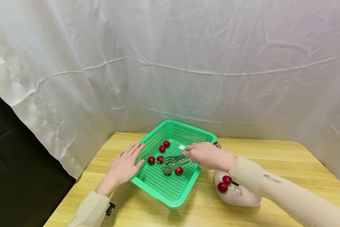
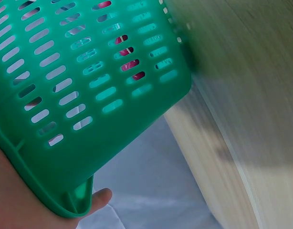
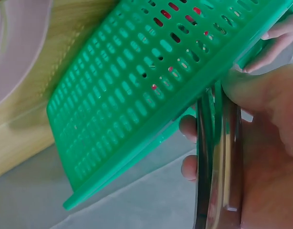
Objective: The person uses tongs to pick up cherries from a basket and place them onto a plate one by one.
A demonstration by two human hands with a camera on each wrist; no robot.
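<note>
My right hand [image 1: 205,155] grips a pair of metal tongs [image 3: 218,157] over the right rim of a green plastic basket [image 1: 184,195]. The slotted tong heads [image 1: 170,168] reach down inside it, spread slightly apart. Under the lower head a cherry [image 1: 167,173] is partly covered, and a second cherry [image 1: 178,170] lies just to its right. More cherries [image 1: 151,160] are scattered toward the basket's left and back. My left hand [image 1: 123,165] rests on the left rim, fingers extended. In the left wrist view the rim and wall hide most of that hand.
Right of the basket, partly beneath my right forearm, is a pale pink dish [image 1: 230,198] holding two cherries [image 1: 223,187]. A small white label [image 1: 181,147] lies on the basket floor. Everything stands on a wooden table [image 1: 260,154] with a white curtain [image 1: 187,94] behind.
</note>
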